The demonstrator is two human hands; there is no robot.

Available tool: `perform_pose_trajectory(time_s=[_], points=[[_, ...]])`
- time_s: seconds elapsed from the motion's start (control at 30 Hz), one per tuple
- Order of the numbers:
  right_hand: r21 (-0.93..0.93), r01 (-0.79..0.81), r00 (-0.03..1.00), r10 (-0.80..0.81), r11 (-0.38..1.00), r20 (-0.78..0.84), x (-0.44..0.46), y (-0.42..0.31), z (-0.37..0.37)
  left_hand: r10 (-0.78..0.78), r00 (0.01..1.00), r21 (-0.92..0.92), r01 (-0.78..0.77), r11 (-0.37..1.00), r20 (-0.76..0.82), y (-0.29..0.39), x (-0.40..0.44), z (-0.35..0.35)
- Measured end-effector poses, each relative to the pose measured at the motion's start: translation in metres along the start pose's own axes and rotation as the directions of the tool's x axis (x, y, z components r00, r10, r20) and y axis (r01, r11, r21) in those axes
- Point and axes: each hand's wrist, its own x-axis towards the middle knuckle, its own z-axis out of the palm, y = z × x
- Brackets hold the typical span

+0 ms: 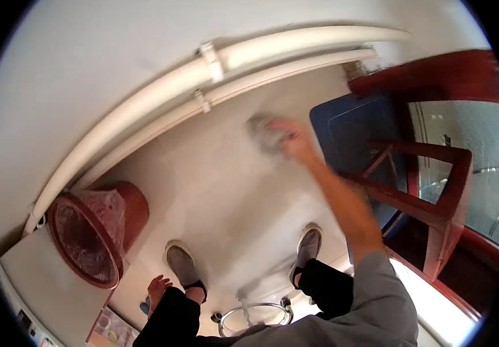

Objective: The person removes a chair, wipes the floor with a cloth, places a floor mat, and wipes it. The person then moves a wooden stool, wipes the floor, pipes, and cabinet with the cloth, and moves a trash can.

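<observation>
Presumably soft and light, the grey cloth (263,134), best held at its middle, is gripped by the right hand (294,139); the left hand (158,287) is loosely spread.

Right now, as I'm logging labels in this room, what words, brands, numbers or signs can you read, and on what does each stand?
No text can be read in this view.
Small dark marks at the lower-left edge: too small and blurred to tell whether they are lettering.
Thinner pipe: a fine red line, no readable print.
Grey cloth in the right hand: blurred, nothing readable.
</observation>
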Motion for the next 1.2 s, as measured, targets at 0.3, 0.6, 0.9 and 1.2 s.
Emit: perform_pose_trajectory(time_s=[0.3,0.6,0.9,1.2], points=[[-0.671,0.121,0.919,-0.338,0.732,-0.203,0.065,-0.001,0.153,0.002,0.969,-0.015,-0.006,1.000,-0.249,0.060,-0.014,0.135],[0.337,-0.078,0.948,-0.035,0.938,0.315,-0.047,-0.059,0.116,-0.080,0.977,0.078,0.097,0.992,-0.200,0.020,-0.009,0.076],[-0.818,-0.316,0.929,-0.019,0.481,-0.370,0.006,0.041,-0.081,-0.148,0.944,0.057,0.172,0.984,-0.295,-0.007,-0.041,0.010],[-0.208,-0.025,0.954,0.085,0.978,0.288,-0.174,-0.020,0.072,-0.143,0.945,0.082,0.175,0.981,-0.296,-0.004,-0.008,0.043]])
